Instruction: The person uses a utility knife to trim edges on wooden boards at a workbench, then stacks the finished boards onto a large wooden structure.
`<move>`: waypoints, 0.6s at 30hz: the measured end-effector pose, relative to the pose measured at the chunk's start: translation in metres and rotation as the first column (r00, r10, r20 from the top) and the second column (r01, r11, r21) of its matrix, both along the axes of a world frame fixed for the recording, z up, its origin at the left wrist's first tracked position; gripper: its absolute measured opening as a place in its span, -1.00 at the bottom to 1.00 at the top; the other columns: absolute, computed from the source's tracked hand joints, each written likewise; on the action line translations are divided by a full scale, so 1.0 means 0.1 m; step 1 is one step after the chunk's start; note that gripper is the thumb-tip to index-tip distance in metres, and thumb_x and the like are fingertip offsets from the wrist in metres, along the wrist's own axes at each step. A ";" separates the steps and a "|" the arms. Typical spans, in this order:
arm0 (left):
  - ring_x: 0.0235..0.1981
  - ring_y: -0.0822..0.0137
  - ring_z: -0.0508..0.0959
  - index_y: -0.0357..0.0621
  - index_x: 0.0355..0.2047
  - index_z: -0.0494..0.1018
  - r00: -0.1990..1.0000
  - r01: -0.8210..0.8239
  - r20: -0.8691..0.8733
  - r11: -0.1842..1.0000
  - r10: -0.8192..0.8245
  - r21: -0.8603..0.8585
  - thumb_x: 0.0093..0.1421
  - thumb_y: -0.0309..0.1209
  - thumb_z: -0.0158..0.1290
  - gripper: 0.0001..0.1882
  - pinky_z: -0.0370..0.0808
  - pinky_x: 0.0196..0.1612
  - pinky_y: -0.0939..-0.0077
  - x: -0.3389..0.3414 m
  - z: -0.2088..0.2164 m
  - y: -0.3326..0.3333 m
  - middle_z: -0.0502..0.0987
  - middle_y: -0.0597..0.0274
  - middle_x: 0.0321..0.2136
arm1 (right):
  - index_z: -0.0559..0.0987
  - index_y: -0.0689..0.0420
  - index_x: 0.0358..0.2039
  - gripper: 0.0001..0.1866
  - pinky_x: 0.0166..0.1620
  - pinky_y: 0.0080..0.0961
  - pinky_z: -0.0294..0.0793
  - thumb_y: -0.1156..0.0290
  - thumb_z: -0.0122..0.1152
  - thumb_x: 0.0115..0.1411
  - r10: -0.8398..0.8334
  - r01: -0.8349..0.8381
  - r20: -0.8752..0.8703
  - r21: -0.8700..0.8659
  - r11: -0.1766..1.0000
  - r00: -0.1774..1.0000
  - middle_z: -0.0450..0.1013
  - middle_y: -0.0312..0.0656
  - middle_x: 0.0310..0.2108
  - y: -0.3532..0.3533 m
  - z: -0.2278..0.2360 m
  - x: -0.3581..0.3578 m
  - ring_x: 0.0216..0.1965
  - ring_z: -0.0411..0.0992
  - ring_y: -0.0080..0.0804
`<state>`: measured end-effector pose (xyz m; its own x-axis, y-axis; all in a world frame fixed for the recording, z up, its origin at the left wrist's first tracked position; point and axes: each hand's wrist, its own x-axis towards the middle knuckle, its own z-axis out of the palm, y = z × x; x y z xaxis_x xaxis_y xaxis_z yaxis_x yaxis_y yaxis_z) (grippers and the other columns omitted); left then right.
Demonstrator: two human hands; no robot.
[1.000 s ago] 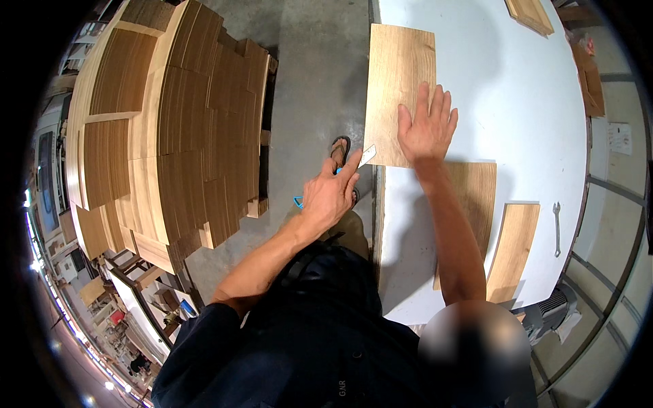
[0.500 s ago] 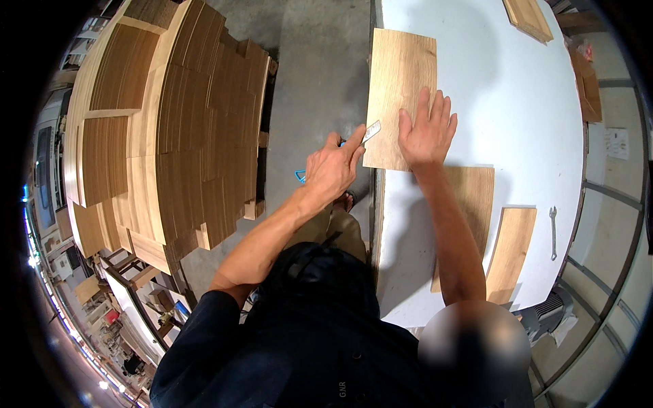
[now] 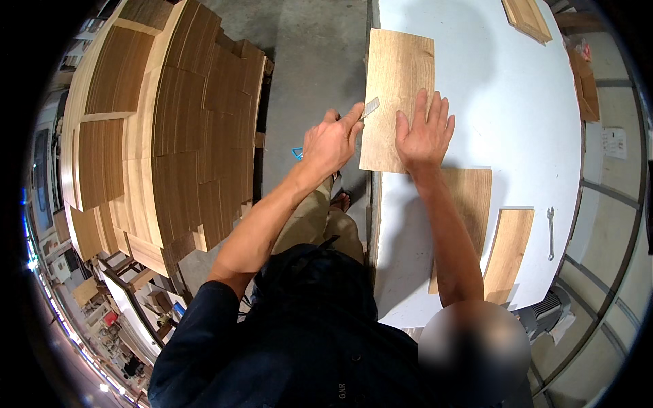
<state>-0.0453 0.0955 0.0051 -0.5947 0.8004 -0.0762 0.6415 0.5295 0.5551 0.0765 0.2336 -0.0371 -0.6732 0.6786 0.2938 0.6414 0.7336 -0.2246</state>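
Observation:
My left hand (image 3: 328,144) is closed around a utility knife (image 3: 371,107). Its broad metal blade meets the left long edge of a light wood-grain board (image 3: 394,68); a blue piece, apparently the handle's end, shows behind the wrist. That board lies on the white tabletop (image 3: 490,129), overhanging its left edge slightly. Flat on the board's right side rests my right hand (image 3: 426,139), fingers stretched out, bearing on it. Beneath my right forearm lies a second board (image 3: 469,204), partly hidden by the arm.
A narrower board (image 3: 509,255) and a wrench (image 3: 551,234) lie at the table's right. Another wood piece (image 3: 528,19) sits at the far end. Large stacks of boards (image 3: 180,122) stand on the left, across a strip of concrete floor (image 3: 306,61).
My left hand has moved away from me, taking the knife blade farther up the board's left edge. The right hand stays pressed on the board.

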 end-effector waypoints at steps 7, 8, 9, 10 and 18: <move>-0.34 -0.13 0.52 0.14 0.13 0.35 1.000 -0.009 -0.006 0.995 0.009 -0.104 0.28 -0.15 -0.08 -0.58 0.45 -0.25 0.06 -0.23 0.03 0.25 0.48 -0.13 -0.38 | 0.35 0.24 0.13 -0.35 0.13 0.12 0.16 0.13 0.18 0.08 0.029 -0.014 -0.108 0.132 0.991 0.994 0.27 0.22 0.09 0.00 0.02 -0.02 0.14 0.22 0.17; -0.32 -0.13 0.52 0.14 0.14 0.35 1.000 -0.001 0.005 0.994 0.001 -0.112 0.28 -0.14 -0.09 -0.58 0.44 -0.23 0.06 -0.27 0.03 0.29 0.48 -0.13 -0.37 | 0.37 0.24 0.11 -0.35 0.11 0.12 0.19 0.14 0.20 0.07 0.034 -0.016 -0.122 0.150 0.989 0.992 0.29 0.22 0.07 0.01 0.03 -0.01 0.12 0.24 0.17; -0.30 -0.13 0.52 0.14 0.14 0.35 1.000 0.005 0.014 0.993 -0.004 -0.117 0.29 -0.13 -0.10 -0.57 0.44 -0.20 0.06 -0.31 0.03 0.31 0.48 -0.14 -0.36 | 0.37 0.25 0.11 -0.35 0.10 0.12 0.19 0.14 0.20 0.06 0.038 -0.019 -0.125 0.152 0.988 0.991 0.29 0.23 0.07 0.00 0.04 -0.02 0.12 0.24 0.17; -0.29 -0.12 0.52 0.14 0.15 0.34 1.000 0.003 0.012 0.993 -0.002 -0.114 0.29 -0.13 -0.11 -0.57 0.43 -0.19 0.06 -0.35 0.02 0.33 0.48 -0.13 -0.35 | 0.37 0.25 0.10 -0.35 0.10 0.12 0.20 0.14 0.20 0.06 0.043 -0.023 -0.127 0.153 0.988 0.991 0.29 0.23 0.07 0.00 0.05 -0.02 0.11 0.25 0.18; -0.24 -0.09 0.52 0.14 0.17 0.32 0.999 0.022 0.032 0.988 -0.018 -0.153 0.30 -0.12 -0.12 -0.55 0.43 -0.14 0.09 -0.48 0.07 0.48 0.48 -0.11 -0.30 | 0.34 0.26 0.12 -0.32 0.10 0.11 0.18 0.15 0.22 0.04 0.052 -0.041 -0.100 0.108 0.993 0.994 0.27 0.24 0.08 0.02 0.08 -0.01 0.12 0.23 0.19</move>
